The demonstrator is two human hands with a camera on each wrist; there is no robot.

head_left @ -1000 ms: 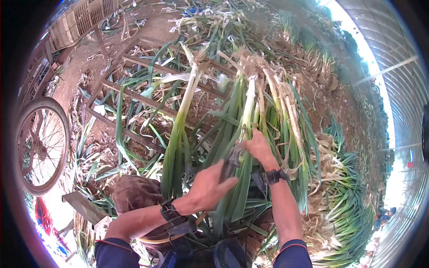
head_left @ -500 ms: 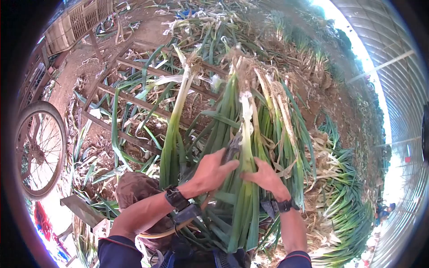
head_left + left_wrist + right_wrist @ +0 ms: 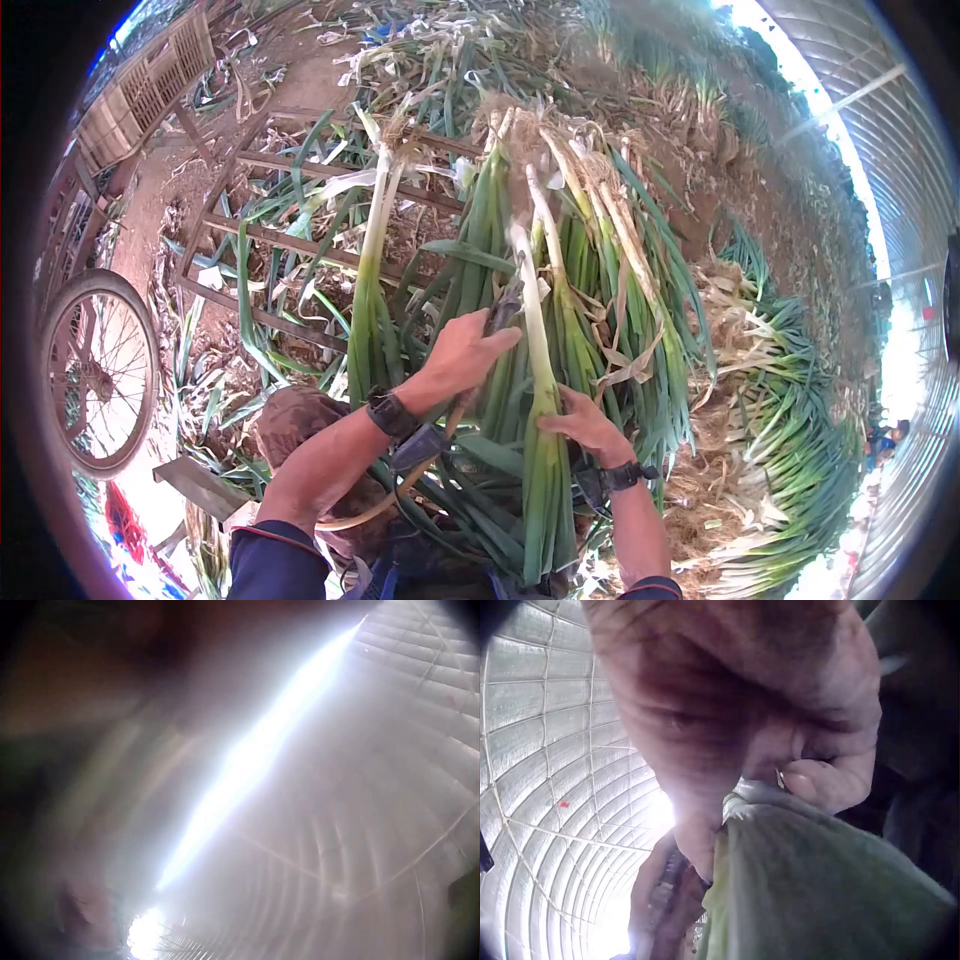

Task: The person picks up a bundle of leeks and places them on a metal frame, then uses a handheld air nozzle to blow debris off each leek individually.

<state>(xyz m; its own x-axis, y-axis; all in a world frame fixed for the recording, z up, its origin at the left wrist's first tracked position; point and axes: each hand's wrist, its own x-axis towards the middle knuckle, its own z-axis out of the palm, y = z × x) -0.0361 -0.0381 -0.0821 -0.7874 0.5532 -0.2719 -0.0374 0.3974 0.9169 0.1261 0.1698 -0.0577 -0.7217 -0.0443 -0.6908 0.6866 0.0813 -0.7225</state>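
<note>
My right hand [image 3: 590,428] grips a long green onion [image 3: 537,335] around its leaves, with the pale shank and root end pointing away and the leaves hanging toward my body. In the right wrist view its thumb and curled fingers pinch the broad green leaves [image 3: 802,885]. Just left of the shank, my left hand [image 3: 460,360] holds a dark air blow gun [image 3: 508,305], partly hidden by the fingers. A tan hose [image 3: 400,487] runs beneath that arm. Glare and blur fill the left wrist view.
More green onions [image 3: 480,235] lie beyond and right of the hands; another pair [image 3: 370,250] lies at left. A barred frame [image 3: 290,240] rests on littered soil. A wheel [image 3: 152,375] and crate [image 3: 140,95] stand left. Onions [image 3: 790,480] are piled along the right.
The right hand has drawn the green onion toward my body, bringing its root end nearer and left. The shank now looks whiter and barer. The left hand stays close beside it with the air blow gun.
</note>
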